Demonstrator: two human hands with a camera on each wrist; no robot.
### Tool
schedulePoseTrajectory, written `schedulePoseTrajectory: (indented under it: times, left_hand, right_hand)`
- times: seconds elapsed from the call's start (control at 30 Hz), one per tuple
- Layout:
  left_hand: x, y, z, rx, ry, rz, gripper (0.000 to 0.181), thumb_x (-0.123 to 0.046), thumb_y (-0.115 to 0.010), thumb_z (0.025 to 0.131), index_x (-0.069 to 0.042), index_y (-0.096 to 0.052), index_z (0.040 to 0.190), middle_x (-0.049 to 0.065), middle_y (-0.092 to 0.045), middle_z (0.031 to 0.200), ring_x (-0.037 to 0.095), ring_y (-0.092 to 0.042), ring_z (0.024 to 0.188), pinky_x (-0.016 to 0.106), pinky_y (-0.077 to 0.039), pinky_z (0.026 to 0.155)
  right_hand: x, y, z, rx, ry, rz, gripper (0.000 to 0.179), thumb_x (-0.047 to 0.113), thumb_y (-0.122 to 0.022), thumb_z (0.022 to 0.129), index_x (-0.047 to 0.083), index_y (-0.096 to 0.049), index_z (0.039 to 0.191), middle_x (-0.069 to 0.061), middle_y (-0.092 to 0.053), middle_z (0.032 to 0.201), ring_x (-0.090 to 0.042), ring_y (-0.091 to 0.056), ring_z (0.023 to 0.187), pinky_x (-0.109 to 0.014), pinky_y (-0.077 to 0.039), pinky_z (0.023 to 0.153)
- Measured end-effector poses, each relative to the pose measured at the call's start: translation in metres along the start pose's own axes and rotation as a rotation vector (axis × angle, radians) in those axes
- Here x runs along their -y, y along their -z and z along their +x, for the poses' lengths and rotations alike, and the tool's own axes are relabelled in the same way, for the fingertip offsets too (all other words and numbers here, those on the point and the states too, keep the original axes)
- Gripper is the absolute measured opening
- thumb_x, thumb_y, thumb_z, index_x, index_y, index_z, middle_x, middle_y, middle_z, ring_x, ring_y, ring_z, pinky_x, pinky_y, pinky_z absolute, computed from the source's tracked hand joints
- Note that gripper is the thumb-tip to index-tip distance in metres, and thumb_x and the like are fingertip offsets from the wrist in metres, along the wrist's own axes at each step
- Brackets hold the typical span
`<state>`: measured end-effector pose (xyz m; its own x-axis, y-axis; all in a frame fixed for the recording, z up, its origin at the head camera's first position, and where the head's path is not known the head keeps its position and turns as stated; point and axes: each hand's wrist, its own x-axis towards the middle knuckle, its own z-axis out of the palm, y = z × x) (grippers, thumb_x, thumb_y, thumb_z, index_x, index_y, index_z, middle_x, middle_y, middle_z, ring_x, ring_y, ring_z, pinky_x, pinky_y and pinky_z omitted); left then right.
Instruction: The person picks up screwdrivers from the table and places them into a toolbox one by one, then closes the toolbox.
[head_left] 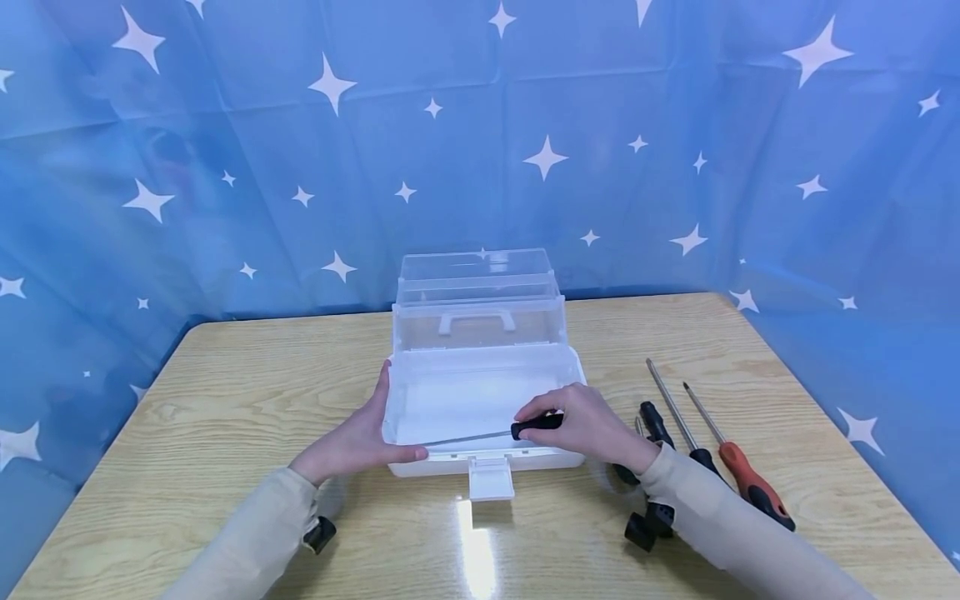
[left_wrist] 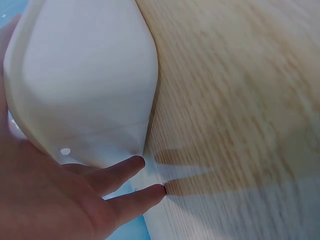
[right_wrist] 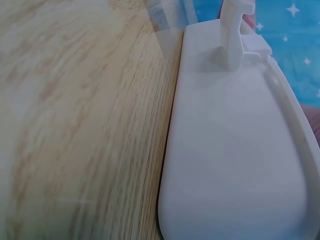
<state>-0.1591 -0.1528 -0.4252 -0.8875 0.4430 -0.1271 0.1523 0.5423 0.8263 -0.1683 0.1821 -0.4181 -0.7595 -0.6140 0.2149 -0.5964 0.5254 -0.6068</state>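
A white toolbox (head_left: 480, 392) stands on the table with its clear lid (head_left: 480, 321) raised at the back. My right hand (head_left: 588, 421) pinches the black handle of a screwdriver (head_left: 536, 425) inside the box's front right part. Its thin metal shaft (head_left: 468, 437) points left along the front wall. My left hand (head_left: 356, 437) rests against the box's left end, thumb at the front left corner. In the left wrist view, the fingers (left_wrist: 120, 175) of that hand are extended and spread beside the white end wall (left_wrist: 90, 90).
Right of the box lie a screwdriver with a red and black handle (head_left: 750, 483), a long-shafted screwdriver (head_left: 670, 404) and a black-handled tool (head_left: 655, 423), partly behind my right arm. The latch (head_left: 491, 481) hangs down in front. A blue starred curtain (head_left: 480, 167) stands behind the table.
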Motion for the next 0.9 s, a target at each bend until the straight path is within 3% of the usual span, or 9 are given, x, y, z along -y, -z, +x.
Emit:
schedulePoseTrajectory:
  times: [0.23,0.57,0.9]
  left_hand:
    - [-0.002,0.001,-0.001,0.001,0.020,0.023,0.131,-0.042,-0.081,0.076,-0.011,0.022,0.150,0.022,0.002,0.158,0.041,-0.013,0.141,0.060,-0.022,0.107]
    - [-0.002,0.000,-0.002,0.007,0.029,0.016,0.131,-0.041,-0.081,0.076,-0.012,0.023,0.150,0.022,0.001,0.158,0.041,-0.013,0.141,0.061,-0.022,0.107]
    - [-0.004,0.001,-0.003,0.004,0.036,0.030,0.131,-0.042,-0.081,0.076,-0.011,0.023,0.150,0.022,0.001,0.158,0.043,-0.014,0.141,0.061,-0.023,0.106]
  right_hand:
    - [-0.001,0.000,0.000,-0.033,0.019,0.039,0.012,0.018,-0.072,0.088,0.011,-0.076,0.096,0.014,-0.069,0.083,-0.003,-0.062,0.074,-0.033,-0.051,0.065]
    - [0.000,0.012,-0.010,-0.051,-0.012,0.161,0.013,0.016,-0.069,0.091,0.008,-0.075,0.099,0.012,-0.068,0.088,-0.008,-0.062,0.082,-0.037,-0.051,0.070]
    - [-0.005,0.031,-0.019,-0.115,-0.029,0.137,0.010,0.011,-0.069,0.090,0.008,-0.075,0.098,0.006,-0.069,0.090,-0.009,-0.060,0.076,-0.025,-0.042,0.051]
